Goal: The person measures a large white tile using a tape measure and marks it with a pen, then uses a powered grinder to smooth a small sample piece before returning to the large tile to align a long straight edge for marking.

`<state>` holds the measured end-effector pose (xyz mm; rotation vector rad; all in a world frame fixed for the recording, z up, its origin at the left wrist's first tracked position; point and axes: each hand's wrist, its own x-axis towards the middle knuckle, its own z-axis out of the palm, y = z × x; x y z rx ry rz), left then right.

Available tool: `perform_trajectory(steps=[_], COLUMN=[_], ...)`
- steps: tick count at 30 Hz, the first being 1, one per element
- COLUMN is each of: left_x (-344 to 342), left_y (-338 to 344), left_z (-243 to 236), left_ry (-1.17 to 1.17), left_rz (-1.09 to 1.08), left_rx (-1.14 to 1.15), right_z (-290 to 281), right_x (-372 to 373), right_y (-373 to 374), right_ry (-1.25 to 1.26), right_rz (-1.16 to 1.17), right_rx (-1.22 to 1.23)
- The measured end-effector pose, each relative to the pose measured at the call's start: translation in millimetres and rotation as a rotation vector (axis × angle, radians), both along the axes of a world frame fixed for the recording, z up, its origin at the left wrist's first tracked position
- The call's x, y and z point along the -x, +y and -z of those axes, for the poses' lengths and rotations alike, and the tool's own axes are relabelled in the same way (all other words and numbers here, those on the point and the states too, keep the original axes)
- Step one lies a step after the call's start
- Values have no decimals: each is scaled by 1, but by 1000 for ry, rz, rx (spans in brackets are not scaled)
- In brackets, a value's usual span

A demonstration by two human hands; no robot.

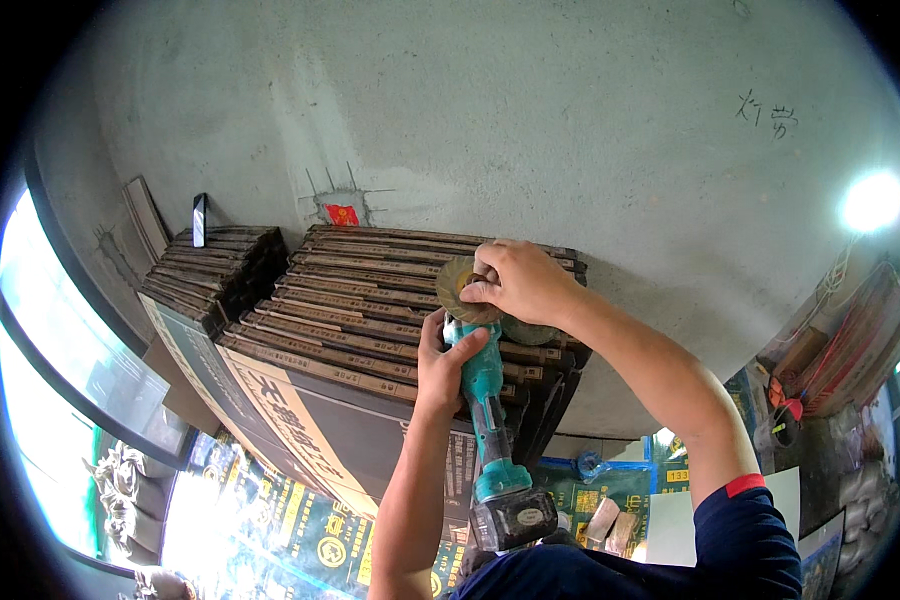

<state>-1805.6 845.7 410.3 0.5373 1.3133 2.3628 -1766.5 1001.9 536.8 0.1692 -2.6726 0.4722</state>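
Note:
A teal cordless angle grinder point(483, 385) with a black battery at its lower end stands nearly upright in front of me, its head at the top. My left hand point(442, 365) is wrapped round it just below the head, thumb across the body. A round, brownish-yellow disc point(455, 283) sits at the head. Over the disc's middle, my right hand point(520, 283) has its fingers pinched together; what lies between them is hidden. Beneath the right wrist, a second round disc point(530, 332) lies on the stacked cartons, partly covered.
Flat dark cartons point(340, 290) stand on edge in a row against the grey wall point(530, 130). A smaller row point(205, 265) at left carries a phone point(199, 220). Printed green sheeting point(310, 535) covers the floor. A bright lamp point(873, 202) shines at right.

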Motion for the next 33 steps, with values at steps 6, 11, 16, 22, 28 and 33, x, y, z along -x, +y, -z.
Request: perform_trajectory(steps=[6,11,16,22,28,33], left_x=[-1,-2,-4,-4,-1,-3], left_y=[3,2,-5,3,-4,1], left_z=[1,-2,-8,-4,-4,-5], left_ry=[-7,-22,-22,-15,-24,-5], left_rz=[12,27,5,27,7,4], left_rx=[-28,-18,13,-12,-9,-2], right_z=[2,-6,-14,-4,-20,-14], right_x=[3,8,3,-2,3,5], right_y=[-4,-13,-9,3,-18,-3], right_ry=[29,-127,-33,-61,-199,-254], right_rz=[131,267,157,54,218,191], right_rx=[-174,-244,-154,-202,-214,-260])
